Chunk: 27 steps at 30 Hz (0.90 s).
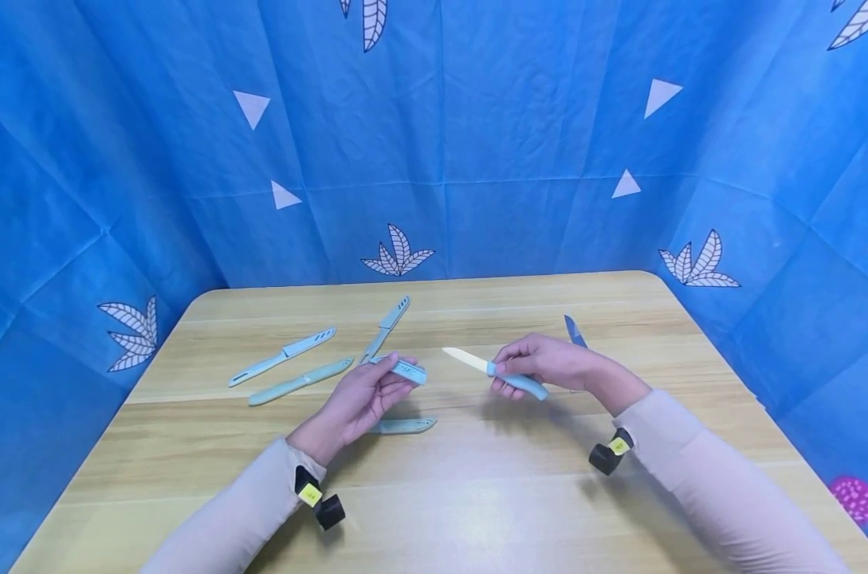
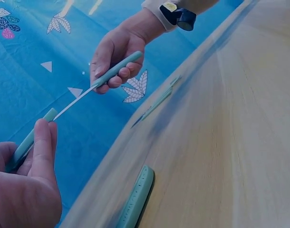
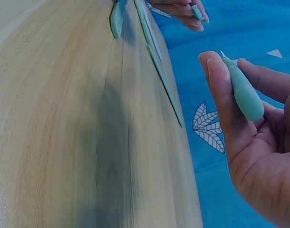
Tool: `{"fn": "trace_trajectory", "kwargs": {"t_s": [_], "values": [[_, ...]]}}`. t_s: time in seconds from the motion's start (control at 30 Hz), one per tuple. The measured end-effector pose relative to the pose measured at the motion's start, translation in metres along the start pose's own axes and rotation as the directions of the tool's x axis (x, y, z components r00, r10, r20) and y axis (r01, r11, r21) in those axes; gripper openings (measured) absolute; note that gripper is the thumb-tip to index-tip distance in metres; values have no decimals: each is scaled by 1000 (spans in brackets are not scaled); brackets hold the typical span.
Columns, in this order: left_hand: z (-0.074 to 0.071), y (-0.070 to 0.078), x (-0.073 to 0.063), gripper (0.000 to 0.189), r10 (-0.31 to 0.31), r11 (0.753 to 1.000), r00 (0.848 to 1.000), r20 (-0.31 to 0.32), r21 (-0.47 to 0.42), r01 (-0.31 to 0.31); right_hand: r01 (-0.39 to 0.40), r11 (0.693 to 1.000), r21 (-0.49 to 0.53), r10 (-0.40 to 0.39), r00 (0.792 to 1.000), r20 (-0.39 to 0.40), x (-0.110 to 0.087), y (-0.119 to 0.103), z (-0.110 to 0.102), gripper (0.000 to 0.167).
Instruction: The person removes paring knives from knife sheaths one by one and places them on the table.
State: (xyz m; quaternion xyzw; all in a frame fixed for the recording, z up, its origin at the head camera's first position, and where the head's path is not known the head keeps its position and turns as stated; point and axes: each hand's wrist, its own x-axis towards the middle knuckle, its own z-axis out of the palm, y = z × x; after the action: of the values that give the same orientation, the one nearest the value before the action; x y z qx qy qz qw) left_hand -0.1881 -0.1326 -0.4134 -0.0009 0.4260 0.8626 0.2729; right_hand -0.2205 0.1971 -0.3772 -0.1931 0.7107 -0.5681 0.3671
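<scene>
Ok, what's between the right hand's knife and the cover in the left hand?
Only bare table shows in the head view between the knife and the cover; in the left wrist view, the two appear to meet, hiding any gap.

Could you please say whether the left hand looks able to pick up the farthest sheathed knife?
Probably not yet: the left hand is near the sheathed knife but holds a sheath, which likely must go down first; nothing else seems in between.

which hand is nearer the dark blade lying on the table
Right: the right hand is just in front of the dark blade; the left hand is much farther off, to the blade's left.
</scene>
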Motion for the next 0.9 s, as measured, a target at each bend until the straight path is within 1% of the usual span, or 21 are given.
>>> {"fn": "trace_trajectory", "kwargs": {"t_s": [0.17, 0.27, 0.37, 0.47, 0.6, 0.7, 0.9], "values": [[3, 2, 3, 31, -11, 999, 999, -32, 42, 12, -8, 1000, 15, 8, 999, -44, -1, -1, -1, 28], [5, 4, 6, 39, -15, 999, 999, -52, 49, 17, -9, 1000, 24, 11, 998, -64, -1, -2, -2, 28], [6, 6, 8, 47, -37, 998, 998, -54, 48, 39, -9, 1000, 23, 11, 997, -79, -1, -1, -4, 29], [8, 8, 9, 49, -63, 997, 997, -44, 50, 65, -7, 1000, 27, 10, 996, -90, 0, 1, -6, 30], [10, 8, 11, 46, -71, 995, 997, -37, 71, 73, 4, 999, 35, 0, 995, -105, -1, 1, -8, 30], [12, 7, 13, 41, -56, 993, 998, -43, 103, 60, 12, 999, 37, -8, 993, -117, -3, 1, -10, 29], [14, 8, 19, 26, -16, 985, 996, -84, 169, 30, 19, 999, 37, -14, 992, -129, -6, 0, -13, 29]]}}
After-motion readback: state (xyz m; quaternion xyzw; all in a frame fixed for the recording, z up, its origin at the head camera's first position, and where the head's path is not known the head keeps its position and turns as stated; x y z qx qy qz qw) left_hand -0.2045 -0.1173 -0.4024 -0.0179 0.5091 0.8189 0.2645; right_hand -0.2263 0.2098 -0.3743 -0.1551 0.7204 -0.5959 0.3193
